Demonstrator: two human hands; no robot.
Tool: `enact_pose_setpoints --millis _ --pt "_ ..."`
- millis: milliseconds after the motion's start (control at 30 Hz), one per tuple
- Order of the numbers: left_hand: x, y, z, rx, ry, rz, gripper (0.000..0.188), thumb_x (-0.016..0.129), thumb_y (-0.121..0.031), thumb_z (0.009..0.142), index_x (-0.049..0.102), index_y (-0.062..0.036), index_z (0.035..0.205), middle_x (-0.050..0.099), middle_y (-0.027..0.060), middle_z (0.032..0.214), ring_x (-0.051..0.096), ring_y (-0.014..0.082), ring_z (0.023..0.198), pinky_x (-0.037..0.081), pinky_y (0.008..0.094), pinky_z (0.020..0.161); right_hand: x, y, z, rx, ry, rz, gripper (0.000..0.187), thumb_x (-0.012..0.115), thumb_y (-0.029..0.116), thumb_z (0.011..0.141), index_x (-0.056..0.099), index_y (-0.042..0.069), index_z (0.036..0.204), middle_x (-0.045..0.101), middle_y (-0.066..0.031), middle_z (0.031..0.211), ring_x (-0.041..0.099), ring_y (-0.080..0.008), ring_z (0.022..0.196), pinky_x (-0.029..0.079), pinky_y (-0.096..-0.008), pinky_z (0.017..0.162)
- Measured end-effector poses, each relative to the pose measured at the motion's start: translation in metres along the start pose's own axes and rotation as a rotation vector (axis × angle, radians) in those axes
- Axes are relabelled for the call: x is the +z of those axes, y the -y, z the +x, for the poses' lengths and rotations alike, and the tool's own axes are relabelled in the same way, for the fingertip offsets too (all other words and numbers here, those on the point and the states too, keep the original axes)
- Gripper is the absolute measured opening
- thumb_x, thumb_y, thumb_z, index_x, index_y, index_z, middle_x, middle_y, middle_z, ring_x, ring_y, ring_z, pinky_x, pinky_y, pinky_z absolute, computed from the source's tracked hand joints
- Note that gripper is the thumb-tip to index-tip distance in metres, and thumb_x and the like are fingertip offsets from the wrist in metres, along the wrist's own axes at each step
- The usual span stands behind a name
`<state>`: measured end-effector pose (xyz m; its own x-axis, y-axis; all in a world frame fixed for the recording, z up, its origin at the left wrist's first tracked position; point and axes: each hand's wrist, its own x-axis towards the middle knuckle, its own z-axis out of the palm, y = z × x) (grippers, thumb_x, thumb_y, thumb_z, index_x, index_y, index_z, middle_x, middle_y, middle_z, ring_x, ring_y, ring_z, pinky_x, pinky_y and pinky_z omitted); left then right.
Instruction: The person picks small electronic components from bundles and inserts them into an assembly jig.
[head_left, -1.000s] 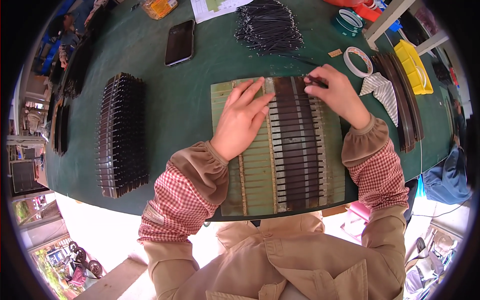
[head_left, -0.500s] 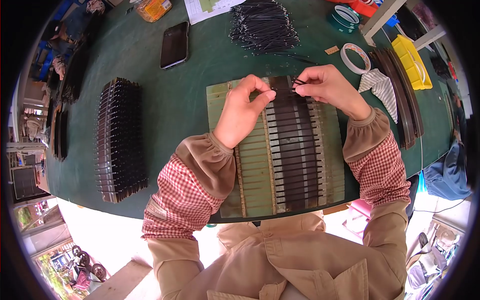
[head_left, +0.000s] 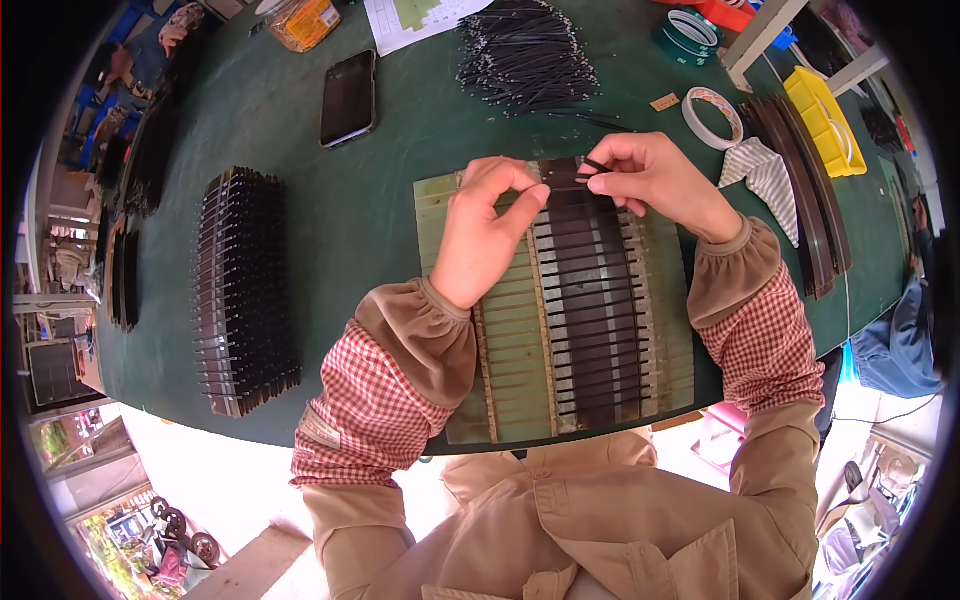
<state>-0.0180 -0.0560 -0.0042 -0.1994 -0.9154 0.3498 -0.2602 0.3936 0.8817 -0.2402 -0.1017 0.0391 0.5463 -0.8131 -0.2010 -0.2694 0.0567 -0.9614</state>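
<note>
A green board (head_left: 510, 350) with slotted strips lies at the table's front edge. Along it runs a dark brown band (head_left: 600, 370), crossed by many short black wires in evenly spaced rows. Over the band's far end, my right hand (head_left: 660, 182) pinches black wires (head_left: 597, 166) between thumb and fingers. Opposite it, my left hand (head_left: 488, 222) is closed in a pinch at the band's left edge; what lies between its fingertips is too small to tell.
Beyond the board lies a heap of black wires (head_left: 525, 55). A stack of wired bands (head_left: 240, 290) stands at left. A phone (head_left: 349, 97), a jar (head_left: 300, 22), a white tape roll (head_left: 712, 117), a striped cloth (head_left: 762, 180), brown strips (head_left: 800, 200) and a yellow bin (head_left: 825, 120) surround the work.
The view has shifted slightly. Both hands stay at the band's far end; the right fingertips have shifted a little, and the black wires in them now point slightly differently.
</note>
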Motion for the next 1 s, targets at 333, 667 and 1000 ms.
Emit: enact_pose_setpoints --millis 333,667,1000 --pt "-0.019 0.006 -0.007 0.077 -0.037 0.259 0.011 0.061 0.001 0.084 0.061 -0.0001 0.095 0.064 0.0155 0.110 0.056 0.0327 0.108 0.047 0.0385 0.089 -0.007 -0.029 0.018 -0.119 -0.110 -0.191 0.018 0.068 0.007 0.083 0.067 -0.003 0.098 0.064 -0.0043 0.076 0.056 -0.0096 0.068 0.047 -0.0256 0.065" --pt "-0.006 -0.006 -0.014 0.293 0.116 0.720 0.023 0.063 -0.009 0.088 0.064 -0.0016 0.110 0.057 0.0152 0.129 0.049 0.0329 0.121 0.042 0.0393 0.099 0.016 -0.018 0.011 -0.251 -0.287 -0.792 0.014 0.067 0.007 0.086 0.062 -0.003 0.094 0.063 -0.0021 0.082 0.054 -0.0071 0.075 0.046 -0.0236 0.067" --pt "-0.008 -0.002 0.003 -0.048 0.059 0.107 0.019 0.060 -0.010 0.093 0.062 0.0007 0.108 0.062 0.0104 0.118 0.055 0.0221 0.113 0.043 0.0329 0.097 -0.012 0.001 -0.003 -0.090 -0.156 -0.201 0.017 0.067 0.014 0.087 0.065 0.000 0.096 0.058 0.0008 0.076 0.049 -0.0065 0.062 0.039 -0.0237 0.053"
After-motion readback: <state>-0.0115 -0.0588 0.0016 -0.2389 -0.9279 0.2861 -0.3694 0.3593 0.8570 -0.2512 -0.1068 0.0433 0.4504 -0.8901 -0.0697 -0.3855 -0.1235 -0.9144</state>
